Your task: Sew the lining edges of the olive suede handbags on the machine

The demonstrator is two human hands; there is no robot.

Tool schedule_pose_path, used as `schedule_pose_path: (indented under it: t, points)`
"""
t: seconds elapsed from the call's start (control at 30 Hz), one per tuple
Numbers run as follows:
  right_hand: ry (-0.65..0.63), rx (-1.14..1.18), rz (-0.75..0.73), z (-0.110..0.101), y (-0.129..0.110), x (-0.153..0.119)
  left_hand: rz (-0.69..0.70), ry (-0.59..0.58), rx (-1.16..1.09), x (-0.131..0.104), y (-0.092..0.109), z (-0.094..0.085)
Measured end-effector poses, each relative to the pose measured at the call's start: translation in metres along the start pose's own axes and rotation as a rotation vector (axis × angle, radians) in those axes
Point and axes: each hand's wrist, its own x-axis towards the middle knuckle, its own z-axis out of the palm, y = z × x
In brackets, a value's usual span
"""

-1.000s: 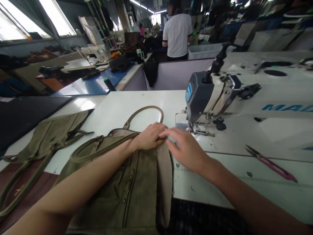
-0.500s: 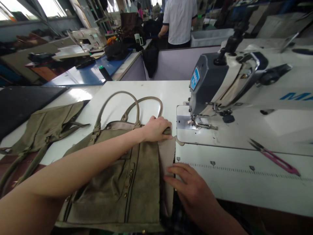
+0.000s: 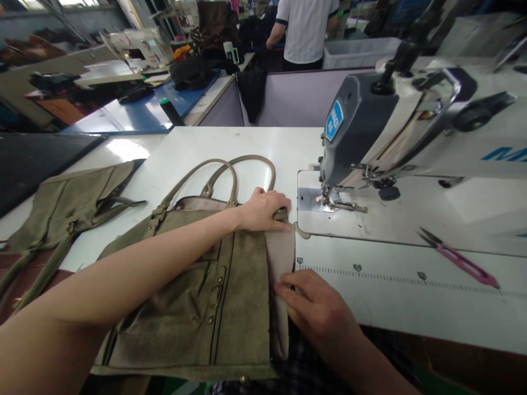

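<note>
An olive handbag (image 3: 247, 296) with two looped handles lies on the white table, its pale lining (image 3: 280, 255) showing along the right side. My left hand (image 3: 265, 211) reaches across the bag, its fingers curled round the upper right corner. Lower down, my right hand (image 3: 315, 302) has thumb and fingers closed on the lining's edge. Just right of the bag stands a white and grey sewing machine (image 3: 358, 126), its needle and presser foot over a metal plate (image 3: 313, 198).
Pink-handled thread snips (image 3: 463, 263) lie at the right, beside a printed ruler scale (image 3: 387, 277). A second olive bag (image 3: 74, 208) is at the left. Behind a low partition stands a person (image 3: 307, 33) near a grey bin (image 3: 358, 53).
My right hand has shifted slightly left and its fingers have closed on the lining's edge. The lining's lower part has moved left. The camera view has shifted a little.
</note>
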Motion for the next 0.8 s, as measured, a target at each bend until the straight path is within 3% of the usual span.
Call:
schedule_pose_path:
  t: [0.13, 0.33, 0.8]
  points:
    - [0.081, -0.07, -0.028, 0.006, -0.005, -0.009, -0.027, -0.011, 0.018, 0.002, 0.001, 0.001]
    - [0.113, 0.029, -0.046, 0.011, -0.004, -0.026, -0.046, 0.001, 0.012, 0.003, 0.0, 0.003]
    - [0.176, 0.059, -0.081, 0.009, -0.002, -0.032, -0.068, 0.019, -0.003, 0.004, 0.001, 0.003]
